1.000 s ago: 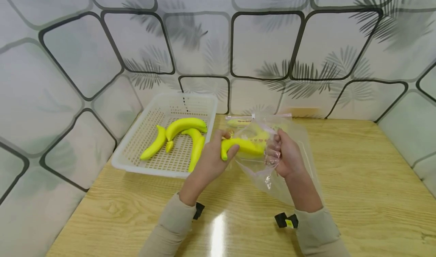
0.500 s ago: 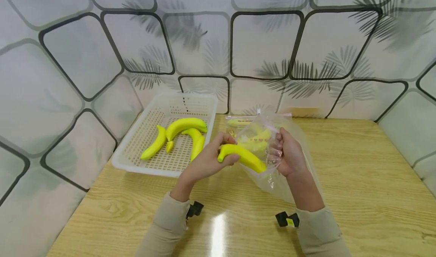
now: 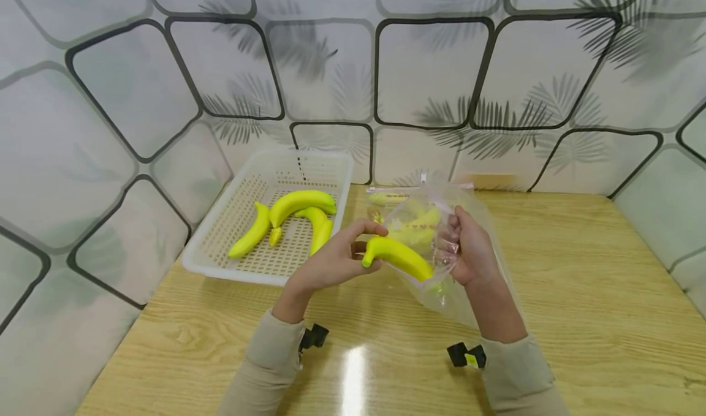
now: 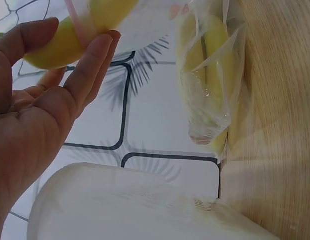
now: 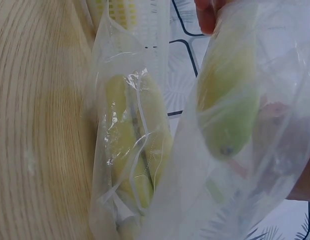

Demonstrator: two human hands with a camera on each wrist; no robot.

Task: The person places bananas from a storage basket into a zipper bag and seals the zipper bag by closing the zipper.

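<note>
A yellow banana slants down to the right, its far end inside the mouth of a clear zip bag. My left hand holds the banana near its stem end, thumb and fingers on either side. In the left wrist view, fingertips lie by the pink strip at the bag's mouth, against the banana. My right hand grips the bag's rim on the right, with plastic bunched in its curled fingers. Through the film in the right wrist view, the banana's greenish tip hangs downward.
Left of the hands stands a white plastic basket with several bananas in it. Another bag with bananas lies by the wall, behind the held bag. The wooden table meets a patterned wall at the back.
Over the last second the banana tilts, its far end dropping into the bag's mouth. My left hand has shifted slightly, its fingers spread wider. My right hand keeps its grip almost unmoved.
</note>
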